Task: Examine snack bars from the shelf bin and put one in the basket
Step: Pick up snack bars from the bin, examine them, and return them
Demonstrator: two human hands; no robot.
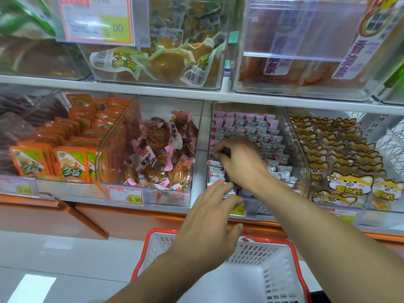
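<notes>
Facing white shelf (153, 90), clear bins (301, 154), pale floor (65, 254)

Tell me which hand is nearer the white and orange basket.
Left. The left hand hangs just above the basket rim, fingers spread toward the shelf edge. The right hand is higher up, inside the bin of pink and white snack bars.

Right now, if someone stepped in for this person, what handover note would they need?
Right hand: inside the bin, fingers curled among the pink-and-white bars; whether it grips one is unclear.
Left hand: open, fingers straight, reaching toward the bin's front, holding nothing.
Basket: on the floor below the shelf; no bar visible in it.
Done: reach into the bin.
Left: pull bars out, examine them, drop one into the basket.
</notes>
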